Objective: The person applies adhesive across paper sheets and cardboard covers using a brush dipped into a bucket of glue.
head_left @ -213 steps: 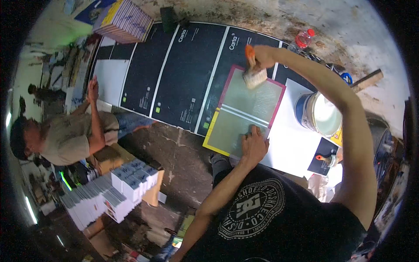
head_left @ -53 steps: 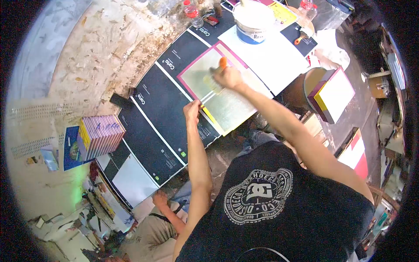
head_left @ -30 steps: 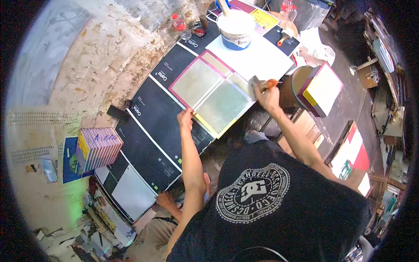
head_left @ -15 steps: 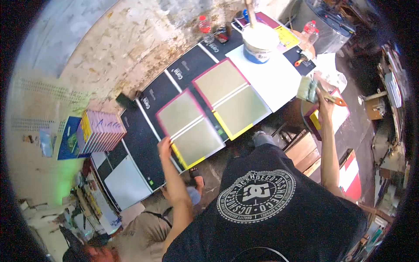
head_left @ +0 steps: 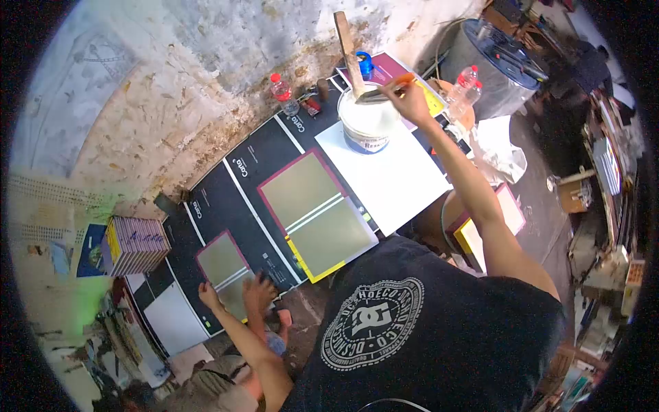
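My right hand (head_left: 412, 104) grips a wide paintbrush (head_left: 376, 98) by its orange-ended handle, its bristle end inside the white bucket (head_left: 365, 130). A wooden stick (head_left: 349, 55) also stands in the bucket. At lower left my left hand (head_left: 209, 295) is closed at the near left edge of a book cover (head_left: 223, 259), grey-beige inside with pink and yellow borders. A co-worker's hand (head_left: 259, 294) is over the right side of that cover, slightly blurred. A second, similar book cover (head_left: 298, 189) lies open in the middle of the table, apart from both my hands.
The bucket stands on a white sheet (head_left: 395, 182) atop the black board-covered table (head_left: 254, 168). A stack of books (head_left: 137, 244) is at the left end. Bottles (head_left: 280, 89) stand at the back and right. A metal drum (head_left: 480, 65) is beyond, and a co-worker sits lower left.
My right hand has swung left with the paintbrush, from beyond the table's right side into the bucket. My left hand and one book cover have moved left; a co-worker's hand has come over the cover.
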A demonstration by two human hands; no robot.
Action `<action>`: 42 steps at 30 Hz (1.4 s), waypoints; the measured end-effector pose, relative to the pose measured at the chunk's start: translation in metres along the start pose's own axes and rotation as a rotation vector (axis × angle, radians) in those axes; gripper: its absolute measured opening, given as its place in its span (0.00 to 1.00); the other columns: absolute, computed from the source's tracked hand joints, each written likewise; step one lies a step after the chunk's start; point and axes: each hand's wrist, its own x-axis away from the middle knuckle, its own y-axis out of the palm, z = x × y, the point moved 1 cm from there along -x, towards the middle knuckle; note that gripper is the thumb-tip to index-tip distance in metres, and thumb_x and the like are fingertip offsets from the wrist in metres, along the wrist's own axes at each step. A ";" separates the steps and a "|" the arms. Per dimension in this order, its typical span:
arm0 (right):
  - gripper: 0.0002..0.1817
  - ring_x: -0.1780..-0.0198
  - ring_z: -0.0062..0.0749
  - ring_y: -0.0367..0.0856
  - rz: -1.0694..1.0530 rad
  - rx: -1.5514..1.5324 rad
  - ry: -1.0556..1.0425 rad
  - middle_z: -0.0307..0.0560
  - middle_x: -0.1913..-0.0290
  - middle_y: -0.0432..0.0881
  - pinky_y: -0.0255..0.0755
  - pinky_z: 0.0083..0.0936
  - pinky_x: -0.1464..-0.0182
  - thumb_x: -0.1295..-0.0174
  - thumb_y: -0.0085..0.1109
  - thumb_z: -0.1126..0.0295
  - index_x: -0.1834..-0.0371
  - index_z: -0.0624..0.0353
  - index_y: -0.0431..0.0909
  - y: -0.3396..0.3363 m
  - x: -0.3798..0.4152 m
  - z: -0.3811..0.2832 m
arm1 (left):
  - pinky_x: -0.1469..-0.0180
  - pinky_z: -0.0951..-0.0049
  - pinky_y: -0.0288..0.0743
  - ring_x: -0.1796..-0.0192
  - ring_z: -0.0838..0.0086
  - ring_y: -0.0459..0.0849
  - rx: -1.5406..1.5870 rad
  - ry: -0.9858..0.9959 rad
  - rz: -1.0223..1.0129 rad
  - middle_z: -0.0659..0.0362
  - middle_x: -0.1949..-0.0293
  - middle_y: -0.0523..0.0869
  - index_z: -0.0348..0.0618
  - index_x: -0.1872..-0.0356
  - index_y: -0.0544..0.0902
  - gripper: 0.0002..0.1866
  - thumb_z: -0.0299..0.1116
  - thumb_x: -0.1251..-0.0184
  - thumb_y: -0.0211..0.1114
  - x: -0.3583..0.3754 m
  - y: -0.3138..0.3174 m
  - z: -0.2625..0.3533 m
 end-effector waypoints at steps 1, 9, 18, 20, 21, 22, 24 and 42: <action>0.19 0.64 0.46 0.87 -0.063 0.074 0.030 0.60 0.69 0.85 0.77 0.38 0.60 0.41 0.71 0.53 0.63 0.58 0.80 0.010 -0.003 -0.002 | 0.63 0.69 0.76 0.67 0.72 0.81 0.007 0.054 -0.027 0.53 0.66 0.86 0.28 0.57 0.84 0.15 0.32 0.36 0.65 0.016 0.006 0.005; 0.25 0.62 0.60 0.85 -0.492 0.190 0.062 0.67 0.68 0.84 0.76 0.49 0.59 0.37 0.61 0.48 0.66 0.66 0.80 0.023 -0.044 0.010 | 0.49 0.75 0.77 0.50 0.72 0.83 0.298 0.188 -0.318 0.51 0.43 0.83 0.30 0.32 0.69 0.25 0.27 0.27 0.60 0.197 0.014 0.104; 0.28 0.65 0.48 0.87 -0.721 0.237 -0.072 0.62 0.66 0.86 0.79 0.39 0.61 0.34 0.56 0.47 0.57 0.68 0.81 0.033 -0.075 0.015 | 0.44 0.78 0.73 0.46 0.75 0.81 0.045 0.091 -0.299 0.54 0.44 0.83 0.32 0.34 0.73 0.24 0.30 0.27 0.64 0.249 0.008 0.138; 0.32 0.52 0.57 0.86 -0.826 0.329 -0.016 0.70 0.54 0.84 0.78 0.45 0.50 0.36 0.56 0.46 0.44 0.67 0.76 0.040 -0.085 0.021 | 0.42 0.77 0.73 0.45 0.74 0.81 0.079 0.106 -0.347 0.53 0.44 0.83 0.32 0.35 0.74 0.24 0.31 0.28 0.65 0.266 0.030 0.166; 0.32 0.51 0.58 0.85 -0.852 0.327 0.019 0.70 0.54 0.84 0.78 0.45 0.49 0.36 0.56 0.47 0.43 0.67 0.75 0.039 -0.091 0.017 | 0.42 0.76 0.72 0.45 0.74 0.81 0.098 0.115 -0.373 0.53 0.45 0.83 0.31 0.35 0.74 0.24 0.31 0.28 0.65 0.270 0.036 0.175; 0.33 0.51 0.59 0.85 -0.878 0.324 0.055 0.71 0.53 0.84 0.77 0.45 0.49 0.36 0.56 0.47 0.41 0.67 0.74 0.036 -0.097 0.008 | 0.41 0.75 0.72 0.44 0.73 0.82 0.066 0.110 -0.416 0.51 0.44 0.83 0.32 0.36 0.75 0.23 0.31 0.28 0.65 0.264 0.042 0.171; 0.36 0.50 0.61 0.84 -0.921 0.378 0.120 0.72 0.50 0.83 0.77 0.45 0.47 0.36 0.56 0.47 0.38 0.70 0.69 0.040 -0.110 0.003 | 0.41 0.71 0.73 0.45 0.70 0.82 -0.004 0.170 -0.462 0.51 0.44 0.83 0.35 0.37 0.77 0.22 0.31 0.29 0.65 0.264 0.058 0.172; 0.25 0.63 0.60 0.84 -0.339 0.134 -0.420 0.60 0.66 0.84 0.79 0.51 0.60 0.43 0.59 0.74 0.40 0.55 0.71 0.226 0.146 -0.169 | 0.46 0.38 0.66 0.33 0.46 0.67 -0.761 0.835 -0.910 0.48 0.24 0.55 0.43 0.24 0.59 0.69 0.72 0.69 0.76 0.297 0.122 0.143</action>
